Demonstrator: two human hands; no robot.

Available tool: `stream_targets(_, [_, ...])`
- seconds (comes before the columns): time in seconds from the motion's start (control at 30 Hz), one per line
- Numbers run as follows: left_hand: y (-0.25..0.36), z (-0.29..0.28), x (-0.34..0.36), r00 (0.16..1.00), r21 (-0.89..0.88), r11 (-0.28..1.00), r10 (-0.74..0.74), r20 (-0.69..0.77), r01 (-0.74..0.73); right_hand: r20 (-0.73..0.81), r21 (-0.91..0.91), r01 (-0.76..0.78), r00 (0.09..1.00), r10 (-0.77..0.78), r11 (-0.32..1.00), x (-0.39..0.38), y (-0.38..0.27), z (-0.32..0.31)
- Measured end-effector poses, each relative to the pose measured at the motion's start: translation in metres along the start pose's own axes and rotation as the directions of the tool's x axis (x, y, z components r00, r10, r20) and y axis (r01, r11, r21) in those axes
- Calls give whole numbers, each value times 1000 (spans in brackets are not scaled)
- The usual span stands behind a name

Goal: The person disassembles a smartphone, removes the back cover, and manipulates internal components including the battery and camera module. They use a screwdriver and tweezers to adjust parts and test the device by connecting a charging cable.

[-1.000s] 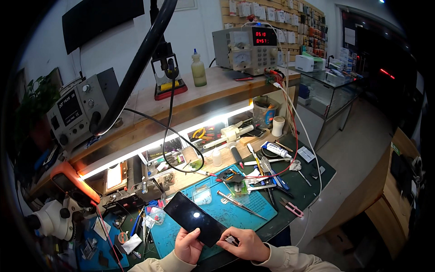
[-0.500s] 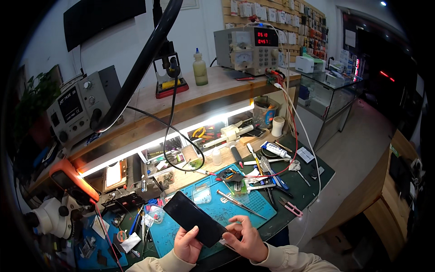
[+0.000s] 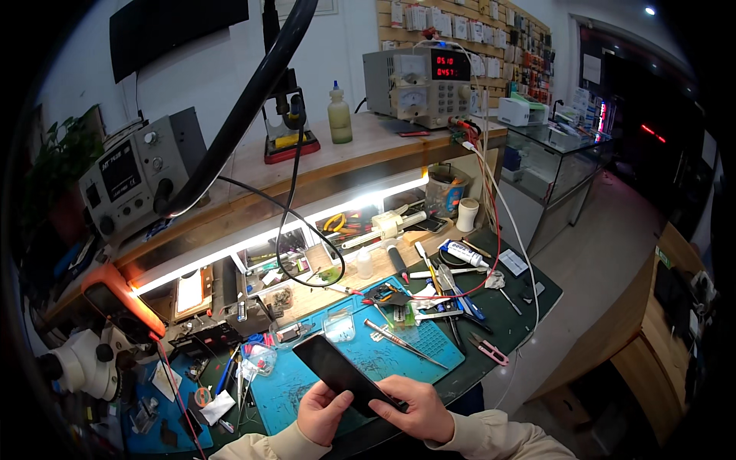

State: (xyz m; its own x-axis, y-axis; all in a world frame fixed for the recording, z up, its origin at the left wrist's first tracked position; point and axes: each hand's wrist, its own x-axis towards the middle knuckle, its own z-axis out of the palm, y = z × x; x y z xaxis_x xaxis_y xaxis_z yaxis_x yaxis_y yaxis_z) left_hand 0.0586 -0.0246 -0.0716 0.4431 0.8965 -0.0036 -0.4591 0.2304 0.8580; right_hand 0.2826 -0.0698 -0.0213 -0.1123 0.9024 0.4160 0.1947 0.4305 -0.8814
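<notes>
A black smartphone (image 3: 337,373) with a dark screen is held tilted above the near edge of the blue work mat (image 3: 284,391). My left hand (image 3: 325,412) grips its lower left side, thumb on the front. At the lower right end my right hand (image 3: 414,408) is closed on it too, its thumb over the screen. The fingers behind the phone are hidden. Beyond it on the mat lie a precision screwdriver (image 3: 391,335), tweezers (image 3: 424,356) and a small clear plastic box (image 3: 339,326).
Pliers (image 3: 460,295), a glue tube (image 3: 466,253) and pink-handled scissors (image 3: 491,351) lie to the right. A microscope (image 3: 80,364) and an orange multimeter (image 3: 123,299) stand at left. A black hose (image 3: 253,100) and thin cables hang across the bench. On the shelf sits a power supply (image 3: 418,84).
My right hand has moved from a loose touch at the phone's corner to a closed hold, thumb on the screen. The phone has shifted slightly right and turned more edge-on.
</notes>
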Motion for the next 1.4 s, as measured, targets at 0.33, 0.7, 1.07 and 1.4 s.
stream_targets(0.33, [19,29,0,986,-177,972,-145,80,157,278,-744,413,906,-319,525,3,-29,2])
stream_targets(0.7, [18,26,-7,971,-17,973,-230,56,232,242,-405,231,960,-140,885,65,-28,-26])
stream_targets(1.07, [12,27,-7,988,123,989,-99,119,84,90,-358,80,995,-51,930,58,-22,-1])
stream_targets(1.4, [4,28,-11,982,172,985,-6,187,-27,70,-277,-17,997,37,961,60,-21,3])
